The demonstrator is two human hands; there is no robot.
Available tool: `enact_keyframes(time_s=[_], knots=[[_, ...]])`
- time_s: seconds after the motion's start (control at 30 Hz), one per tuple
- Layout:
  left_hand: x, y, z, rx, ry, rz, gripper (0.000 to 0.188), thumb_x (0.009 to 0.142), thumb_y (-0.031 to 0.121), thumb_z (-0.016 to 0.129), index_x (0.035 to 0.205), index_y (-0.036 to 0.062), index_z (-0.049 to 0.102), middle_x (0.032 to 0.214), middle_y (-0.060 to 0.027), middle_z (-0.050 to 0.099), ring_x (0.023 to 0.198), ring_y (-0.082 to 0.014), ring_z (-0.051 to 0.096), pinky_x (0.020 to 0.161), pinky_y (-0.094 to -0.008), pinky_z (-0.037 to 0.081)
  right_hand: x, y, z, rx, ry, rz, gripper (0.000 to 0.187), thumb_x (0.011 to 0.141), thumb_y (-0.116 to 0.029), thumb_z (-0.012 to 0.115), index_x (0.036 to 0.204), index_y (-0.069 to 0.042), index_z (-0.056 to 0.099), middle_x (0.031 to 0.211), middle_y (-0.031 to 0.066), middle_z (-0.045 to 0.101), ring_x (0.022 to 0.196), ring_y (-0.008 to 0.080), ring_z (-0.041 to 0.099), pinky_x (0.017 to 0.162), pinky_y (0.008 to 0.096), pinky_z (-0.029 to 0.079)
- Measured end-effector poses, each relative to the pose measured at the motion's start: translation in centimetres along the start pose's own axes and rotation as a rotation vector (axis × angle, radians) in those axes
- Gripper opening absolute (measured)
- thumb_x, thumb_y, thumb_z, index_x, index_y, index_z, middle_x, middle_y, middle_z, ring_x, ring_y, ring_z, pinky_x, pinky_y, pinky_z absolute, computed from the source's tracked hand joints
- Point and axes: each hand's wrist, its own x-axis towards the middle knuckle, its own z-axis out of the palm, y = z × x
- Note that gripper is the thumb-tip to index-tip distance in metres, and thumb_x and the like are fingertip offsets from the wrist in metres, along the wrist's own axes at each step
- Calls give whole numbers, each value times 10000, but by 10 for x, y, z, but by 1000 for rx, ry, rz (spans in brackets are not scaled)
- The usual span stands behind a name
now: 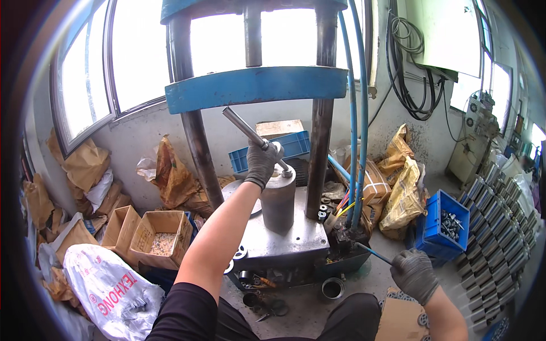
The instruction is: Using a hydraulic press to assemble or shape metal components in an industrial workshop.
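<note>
My left hand [263,162], in a dark grey glove, is closed around a shiny metal tube [241,124]. The tube leans up to the left. Below my left hand a thick grey steel cylinder [277,204] stands upright on the metal bed [301,238] of a blue hydraulic press [256,88]. A small metal fitting [286,171] sits on the cylinder's top; whether the tube touches it I cannot tell. At the right, my gloved right hand [415,275] is wrapped around the end of a thin blue lever [372,250] that comes from the press's base.
Blue hoses [358,142] run down the press's right side. A blue crate [443,227] of metal parts stands right, before stacked metal tubes [492,238]. Cardboard boxes [162,238] and a white sack [111,290] lie left. A metal can [333,288] stands near my knees.
</note>
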Motion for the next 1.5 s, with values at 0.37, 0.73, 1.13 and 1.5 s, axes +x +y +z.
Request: enact_keyframes(time_s=[0.37, 0.73, 1.13, 1.5], knots=[[24, -18, -35, 325, -55, 112, 302, 932, -56, 640, 1035, 100, 404, 879, -14, 504, 759, -115, 592, 627, -284, 596, 163, 50, 27, -1, 516, 31, 169, 910, -228, 703, 868, -67, 675, 891, 165, 672, 870, 374, 659, 799, 490, 518], [17, 10, -4, 228, -192, -6, 226, 958, 29, 613, 1038, 79, 408, 889, -22, 517, 736, -113, 573, 600, -284, 548, 193, 65, 32, 38, 399, 267, 319, 912, -348, 715, 987, -41, 749, 1001, 211, 725, 972, 386, 707, 893, 491, 567], [45, -8, -18, 265, -280, -66, 257, 932, 30, 676, 1041, 112, 458, 830, 32, 476, 736, -96, 536, 655, -316, 491, 196, 63, 37, 81, 377, 222, 175, 878, -166, 671, 986, -40, 726, 976, 203, 718, 966, 389, 699, 887, 492, 560], [28, 32, 46, 1558, -639, 283, 116, 1004, 219, 699, 1034, 125, 638, 871, 16, 479, 922, -149, 533, 927, -312, 467, 171, 66, 34, 36, 325, 251, 161, 879, -168, 659, 968, -50, 721, 942, 198, 715, 926, 384, 708, 859, 497, 564]])
